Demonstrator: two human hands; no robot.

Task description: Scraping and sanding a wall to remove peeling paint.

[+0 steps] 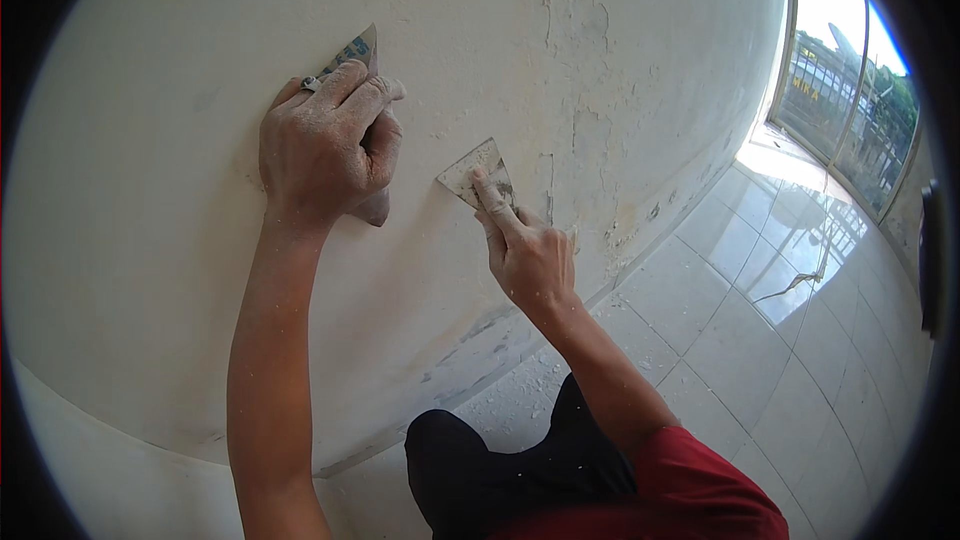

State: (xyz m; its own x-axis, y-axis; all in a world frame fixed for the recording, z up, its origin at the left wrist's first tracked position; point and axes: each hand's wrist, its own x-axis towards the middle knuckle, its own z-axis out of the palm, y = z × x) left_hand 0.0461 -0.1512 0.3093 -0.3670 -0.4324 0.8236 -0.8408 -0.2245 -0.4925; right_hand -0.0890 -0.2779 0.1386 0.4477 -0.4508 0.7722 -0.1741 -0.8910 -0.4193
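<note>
Against the pale wall [150,190], my left hand [325,135] is closed around a folded piece of sandpaper [362,48] with blue print on its back. One corner of it sticks out above my fingers, another below my palm. White dust coats the knuckles. Lower and to the right, my right hand [530,250] grips a putty knife [470,172], index finger stretched along its wide, dusty blade. The blade is close to the wall; whether it touches, I cannot tell. Its handle is mostly hidden in my hand. Beside it runs a strip of cracked, peeling paint [590,130].
Paint flakes lie along the wall's foot on the tiled floor [720,290]. My dark-clad knees [450,450] are close to the wall. At far right stands a glass door or window [840,90] with daylight behind it. A thin, pale strip [800,281] lies on the tiles.
</note>
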